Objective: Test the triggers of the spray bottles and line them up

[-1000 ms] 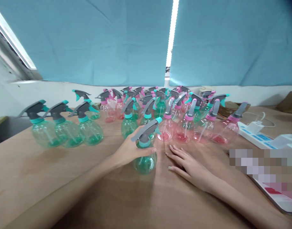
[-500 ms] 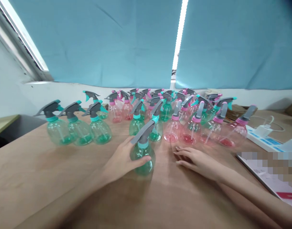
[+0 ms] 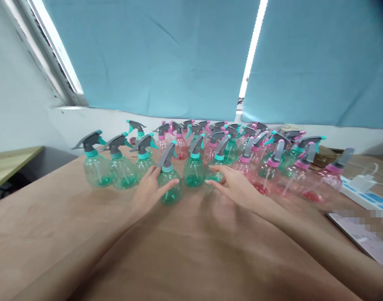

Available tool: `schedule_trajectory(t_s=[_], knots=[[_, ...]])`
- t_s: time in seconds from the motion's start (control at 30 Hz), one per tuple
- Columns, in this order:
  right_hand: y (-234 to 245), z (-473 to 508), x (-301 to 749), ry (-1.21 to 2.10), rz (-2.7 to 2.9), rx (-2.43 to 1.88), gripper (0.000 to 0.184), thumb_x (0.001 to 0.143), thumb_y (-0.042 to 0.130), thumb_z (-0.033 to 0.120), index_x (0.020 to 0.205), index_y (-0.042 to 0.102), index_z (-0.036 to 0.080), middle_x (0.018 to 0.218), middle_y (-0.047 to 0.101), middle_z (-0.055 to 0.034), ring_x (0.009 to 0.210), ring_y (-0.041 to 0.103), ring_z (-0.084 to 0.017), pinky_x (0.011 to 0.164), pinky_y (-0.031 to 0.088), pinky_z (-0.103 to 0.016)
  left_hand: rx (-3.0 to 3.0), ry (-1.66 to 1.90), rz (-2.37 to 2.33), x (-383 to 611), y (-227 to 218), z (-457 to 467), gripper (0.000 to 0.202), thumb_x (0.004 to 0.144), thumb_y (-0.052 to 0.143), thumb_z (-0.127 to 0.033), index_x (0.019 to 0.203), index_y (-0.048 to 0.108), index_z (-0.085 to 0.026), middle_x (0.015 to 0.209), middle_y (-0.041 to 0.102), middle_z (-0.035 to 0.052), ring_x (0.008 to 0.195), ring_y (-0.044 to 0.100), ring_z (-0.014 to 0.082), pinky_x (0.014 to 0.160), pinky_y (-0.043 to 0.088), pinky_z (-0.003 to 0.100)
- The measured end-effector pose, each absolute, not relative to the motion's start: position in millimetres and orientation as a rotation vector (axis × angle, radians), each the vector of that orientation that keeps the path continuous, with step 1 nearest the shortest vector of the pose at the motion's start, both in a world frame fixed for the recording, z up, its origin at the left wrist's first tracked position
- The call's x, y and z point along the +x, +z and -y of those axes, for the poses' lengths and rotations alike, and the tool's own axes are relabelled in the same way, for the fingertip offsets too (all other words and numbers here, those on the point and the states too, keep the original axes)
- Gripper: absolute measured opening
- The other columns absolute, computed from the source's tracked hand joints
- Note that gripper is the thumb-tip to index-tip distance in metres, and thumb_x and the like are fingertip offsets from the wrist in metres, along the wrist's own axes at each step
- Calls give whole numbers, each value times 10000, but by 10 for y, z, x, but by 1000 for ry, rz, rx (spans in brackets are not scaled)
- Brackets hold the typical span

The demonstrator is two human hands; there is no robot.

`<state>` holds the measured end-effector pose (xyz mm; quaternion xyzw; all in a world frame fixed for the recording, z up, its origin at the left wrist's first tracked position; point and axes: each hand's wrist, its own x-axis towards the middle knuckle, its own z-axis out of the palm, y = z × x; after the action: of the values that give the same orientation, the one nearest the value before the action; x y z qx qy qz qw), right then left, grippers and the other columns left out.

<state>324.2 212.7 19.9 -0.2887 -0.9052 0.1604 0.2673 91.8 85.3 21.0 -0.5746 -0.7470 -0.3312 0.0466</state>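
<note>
My left hand (image 3: 147, 190) is wrapped round the body of a green spray bottle (image 3: 168, 184) with a grey trigger, which stands upright on the brown table (image 3: 191, 251). It stands just right of a row of three green bottles (image 3: 116, 167). My right hand (image 3: 233, 186) reaches forward with fingers stretched out, its tips at the base of another green bottle (image 3: 216, 167); I cannot tell whether they touch it. Between the two hands stands one more green bottle (image 3: 194, 169).
Several green and pink spray bottles (image 3: 272, 163) crowd the far half of the table. A white power strip (image 3: 365, 194) with a plugged charger lies at the right, with a blurred flat item (image 3: 363, 238) in front of it. Blue blinds hang behind. A wooden surface (image 3: 9, 163) shows at the left.
My left hand has carried the green bottle away from me and to the left, up beside the row of green bottles. My right hand has lifted off the table and reached forward to the bottles.
</note>
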Motion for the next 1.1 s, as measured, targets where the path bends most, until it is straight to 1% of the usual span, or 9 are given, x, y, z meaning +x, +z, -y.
schedule_trajectory(t_s=[0.13,0.3,0.4,0.53,0.6,0.7,0.8,0.9,1.1], knots=[[186,-2123,2957,482,2317,-842,564,875,572,418,1363,439,170,1347,547,-143,1206,538,-296,970,438,-449,-1773,-1047,2250,905,184,-919,480,846,551,-575,1150,532,-204,1086,582,86,1025,582,298,855,474,428],[235,-2129,2740,606,2309,-971,678,869,569,449,1410,372,92,1363,513,-201,1250,493,-334,979,428,-460,-1753,-1079,2207,805,144,-990,509,846,576,-546,1194,481,-187,1078,587,97,1026,578,293,858,474,434],[266,-2162,2654,662,2316,-1017,725,868,565,452,1444,311,93,1304,549,-211,1165,563,-344,916,465,-466,-1760,-1081,2193,775,146,-1032,485,853,570,-538,1160,495,-170,1089,586,113,1061,568,303,877,465,444],[293,-2210,2561,751,2306,-1025,714,860,575,467,1446,305,161,1203,613,-175,929,676,-297,757,527,-416,-1775,-1095,2159,767,134,-1104,481,850,575,-539,1132,499,-157,1095,587,118,1077,567,302,891,465,438],[296,-2228,2520,808,2293,-1047,746,853,580,484,1452,277,159,1177,625,-177,782,697,-259,682,535,-385,-1760,-1112,2135,764,111,-1147,498,839,590,-541,1133,488,-151,1082,587,116,1056,576,295,887,471,431],[293,-2249,2467,822,2282,-1071,790,846,590,486,1450,238,120,1204,607,-206,640,683,-208,655,531,-362,-1735,-1128,2096,758,74,-1201,502,830,607,-536,1125,483,-150,1065,586,113,1032,586,287,888,474,422],[290,-2265,2427,789,2287,-1081,698,844,607,456,1378,331,100,1215,591,-216,615,677,-192,652,526,-349,-1719,-1129,2075,755,61,-1230,517,817,628,-528,1127,484,-140,1068,595,125,1042,591,296,899,473,425],[301,-2270,2403,801,2304,-1092,567,835,635,423,1248,438,88,1099,637,-189,553,663,-172,614,518,-330,-1704,-1133,2074,751,69,-1247,608,799,663,-506,1202,451,-103,1105,605,157,1077,589,312,917,470,436],[345,-2269,2397,847,2350,-1106,506,838,639,411,1185,434,105,923,673,-136,486,640,-168,483,495,-302,-1692,-1154,2074,734,87,-1298,739,798,687,-460,1317,365,-46,1232,572,228,1177,552,322,967,459,434]])
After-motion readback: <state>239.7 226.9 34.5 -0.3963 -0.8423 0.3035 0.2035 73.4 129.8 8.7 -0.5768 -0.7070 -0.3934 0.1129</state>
